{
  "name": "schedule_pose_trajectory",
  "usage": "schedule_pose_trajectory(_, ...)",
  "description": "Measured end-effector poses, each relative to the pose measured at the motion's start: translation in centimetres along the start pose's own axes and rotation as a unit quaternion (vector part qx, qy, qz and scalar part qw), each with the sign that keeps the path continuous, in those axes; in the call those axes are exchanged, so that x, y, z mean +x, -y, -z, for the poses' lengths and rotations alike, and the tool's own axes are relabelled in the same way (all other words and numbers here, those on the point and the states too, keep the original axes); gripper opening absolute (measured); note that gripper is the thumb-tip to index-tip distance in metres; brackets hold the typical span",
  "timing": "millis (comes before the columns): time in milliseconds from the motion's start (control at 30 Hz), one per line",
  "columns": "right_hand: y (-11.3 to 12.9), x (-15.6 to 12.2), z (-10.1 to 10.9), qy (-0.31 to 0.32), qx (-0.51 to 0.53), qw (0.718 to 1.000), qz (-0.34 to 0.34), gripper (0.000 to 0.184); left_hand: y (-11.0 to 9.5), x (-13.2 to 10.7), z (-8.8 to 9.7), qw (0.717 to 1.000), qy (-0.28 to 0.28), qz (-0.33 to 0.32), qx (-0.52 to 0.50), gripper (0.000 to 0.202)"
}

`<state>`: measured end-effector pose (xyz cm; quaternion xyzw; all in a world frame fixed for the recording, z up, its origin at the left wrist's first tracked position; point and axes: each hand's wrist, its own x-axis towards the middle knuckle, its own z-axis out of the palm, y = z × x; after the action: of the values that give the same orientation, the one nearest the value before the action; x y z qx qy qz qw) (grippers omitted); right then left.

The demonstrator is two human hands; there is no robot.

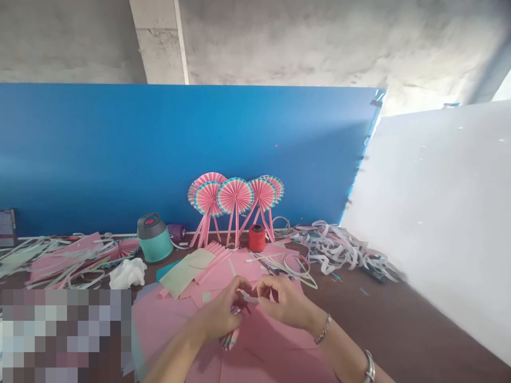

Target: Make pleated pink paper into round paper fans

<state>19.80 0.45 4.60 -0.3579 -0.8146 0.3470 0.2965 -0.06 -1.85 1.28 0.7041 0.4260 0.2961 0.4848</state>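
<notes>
Brown tabletop (399, 330) under a wide pink paper sheet (263, 351); pink pleated paper fans on paper sticks (235, 197) standing against a blue board (120, 154). Above the sheet, near its middle: left hand (219, 314) closed on a narrow pleated pink-and-blue paper strip (229, 338), folds tight and even — right hand (283, 303) pinching a small white paper strip (249, 298), just beside the left hand.

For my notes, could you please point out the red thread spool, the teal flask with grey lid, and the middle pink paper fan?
Red thread spool (257, 239), head view, on its wound side.
Teal flask with grey lid (155, 247), head view, on its body.
Middle pink pleated paper fan (235, 195), head view, on its centre.
</notes>
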Motion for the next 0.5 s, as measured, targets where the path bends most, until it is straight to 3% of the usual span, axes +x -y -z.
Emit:
schedule_pose_trajectory(167,-0.5,0.5,0.8,0.037,0.077,0.993,-0.083,0.009,0.4,0.2,0.2,0.998,-0.035,0.039,0.042,0.045)
schedule_pose_trajectory(333,-1.0,0.6,1.5,0.086,0.112,0.985,-0.098,0.006,-0.9,-0.1,0.4,0.998,-0.007,0.041,0.038,0.035)
schedule_pose_trajectory(500,-1.1,0.5,1.8,0.113,0.11,0.98,-0.119,0.011,-1.4,-0.3,0.3,0.998,-0.025,0.032,0.056,0.035)
